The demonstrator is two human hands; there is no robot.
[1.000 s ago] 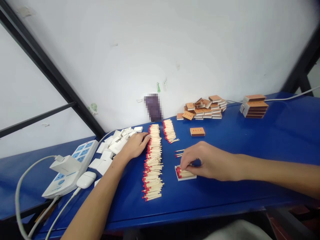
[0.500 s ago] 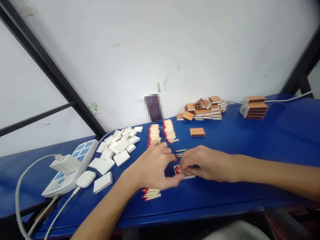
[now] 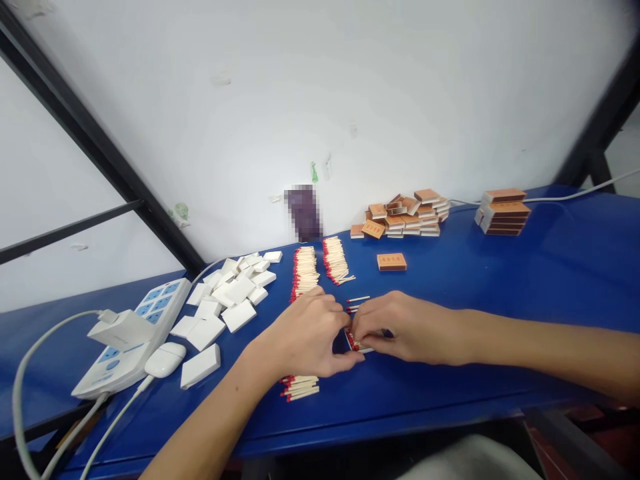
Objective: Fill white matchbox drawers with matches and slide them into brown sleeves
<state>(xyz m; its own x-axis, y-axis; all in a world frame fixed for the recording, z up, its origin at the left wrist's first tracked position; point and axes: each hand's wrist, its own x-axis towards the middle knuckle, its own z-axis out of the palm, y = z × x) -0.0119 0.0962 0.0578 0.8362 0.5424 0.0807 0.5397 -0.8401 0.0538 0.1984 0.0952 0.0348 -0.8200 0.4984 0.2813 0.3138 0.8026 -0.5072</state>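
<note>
A white matchbox tray [image 3: 367, 349] with red-headed matches in it lies on the blue table, between my hands. My left hand [image 3: 313, 333] is at the tray's left end, thumb and fingers apart around it. My right hand [image 3: 400, 327] bends over the tray with its fingers pressed together at the matches; what they pinch is hidden. Just behind the tray lie a few loose matches [image 3: 358, 299]. One row of matches [image 3: 304, 270] runs partly under my left hand, and more matches [image 3: 301, 388] show in front of it. A second row [image 3: 335, 259] stands further back.
White trays [image 3: 240, 291] are heaped at the left, beside a power strip [image 3: 135, 340] with cables. One orange matchbox [image 3: 391, 262] lies behind my right hand. Further back are a pile of matchbox sleeves [image 3: 410, 217] and a stack [image 3: 504, 213] near the wall.
My right hand has moved slightly left over the tray, closer to my left fingers. The whole view has shifted a little.
</note>
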